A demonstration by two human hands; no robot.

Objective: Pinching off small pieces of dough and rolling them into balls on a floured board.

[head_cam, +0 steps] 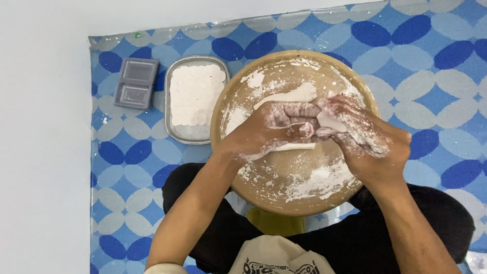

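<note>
A round tan wooden board (284, 195) dusted with white flour rests over my lap. Both flour-coated hands meet at its middle on a flattened strip of white dough (299, 94). My left hand (271, 129) has its fingers curled around the dough. My right hand (355, 127) pinches the same piece from the right side. Most of the dough is hidden under my fingers; one end sticks out toward the board's far side.
A metal tray (175, 133) filled with several round white dough discs lies left of the board. Beyond it sits a grey two-cavity mould (136, 82). A blue-patterned mat (431, 66) covers the floor, with a white wall to the left.
</note>
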